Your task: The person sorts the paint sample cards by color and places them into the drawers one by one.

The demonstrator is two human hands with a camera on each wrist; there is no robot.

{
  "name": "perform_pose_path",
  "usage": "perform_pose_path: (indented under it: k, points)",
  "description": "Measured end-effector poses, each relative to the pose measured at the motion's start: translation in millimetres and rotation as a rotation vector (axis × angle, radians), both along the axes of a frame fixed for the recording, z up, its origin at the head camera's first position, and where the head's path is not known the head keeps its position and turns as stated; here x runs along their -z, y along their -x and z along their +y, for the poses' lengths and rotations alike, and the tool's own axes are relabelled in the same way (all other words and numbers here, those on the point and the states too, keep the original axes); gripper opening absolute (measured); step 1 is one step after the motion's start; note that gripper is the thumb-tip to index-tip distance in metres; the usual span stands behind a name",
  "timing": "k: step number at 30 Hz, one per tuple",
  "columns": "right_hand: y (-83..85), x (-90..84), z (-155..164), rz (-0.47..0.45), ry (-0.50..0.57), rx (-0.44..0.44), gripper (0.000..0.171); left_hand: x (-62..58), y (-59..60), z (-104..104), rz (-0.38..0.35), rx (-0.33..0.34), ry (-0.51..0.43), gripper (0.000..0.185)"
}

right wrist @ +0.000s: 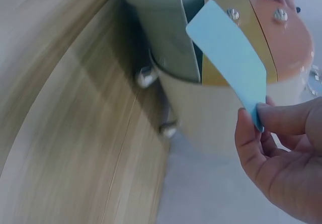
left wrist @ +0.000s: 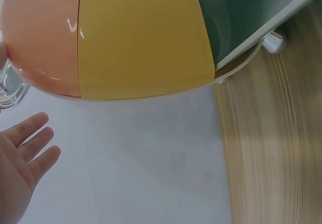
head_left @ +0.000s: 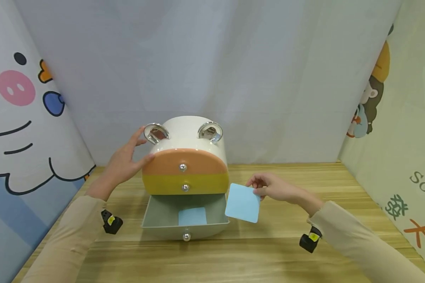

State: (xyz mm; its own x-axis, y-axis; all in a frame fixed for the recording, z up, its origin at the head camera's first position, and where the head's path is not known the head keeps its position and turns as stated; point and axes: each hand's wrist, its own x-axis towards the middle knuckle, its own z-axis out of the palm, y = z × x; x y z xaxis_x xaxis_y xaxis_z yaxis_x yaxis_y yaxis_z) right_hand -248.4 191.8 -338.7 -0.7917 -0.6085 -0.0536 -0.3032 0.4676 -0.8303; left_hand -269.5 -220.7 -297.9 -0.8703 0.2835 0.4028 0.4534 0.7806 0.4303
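Bottom drawer (head_left: 163, 220) of the cabinet (head_left: 185, 157) stands open, holding one blue card (head_left: 192, 216). Right hand (head_left: 274, 188) pinches a second blue card (head_left: 242, 203); left hand (head_left: 125, 161), fingers spread, rests against the cabinet side. Upper drawers' contents hidden.

**Materials and surfaces**

The drawer box (head_left: 185, 157) looks like smooth, glossy plastic: the white shell, the orange front (head_left: 184, 161) and the yellow front (head_left: 185, 184) all show light reflections. The open grey-green drawer (head_left: 163, 214) seems more matt inside. The knobs (head_left: 186, 236) and the two rings (head_left: 156, 133) on top are shiny, chrome-like metal. The blue card (head_left: 242, 202) is thin, smooth and matt, perhaps paper or soft plastic. The counter (head_left: 269, 251) shows light wood grain with a low sheen. The back wall (head_left: 233, 70) looks like matt cloth.
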Motion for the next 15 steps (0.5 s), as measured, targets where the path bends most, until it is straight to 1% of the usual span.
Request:
perform_pose_path:
  k: [6, 11, 15]
  points:
    - [-2.5, 2.5, -36, 0.048, 0.057, 0.0, 0.016, 1.4, 1.6, 0, 0.008, 0.002, -0.002, 0.08]
    - [-5.3, 7.7, -59, 0.105, 0.107, 0.054, 0.017, 1.1, 2.0, 0, 0.005, 0.0, -0.004, 0.08]
    - [-5.7, 16.8, -72, 0.163, 0.155, 0.084, 0.018, 1.1, 1.6, -1, -0.001, -0.002, 0.0, 0.08]
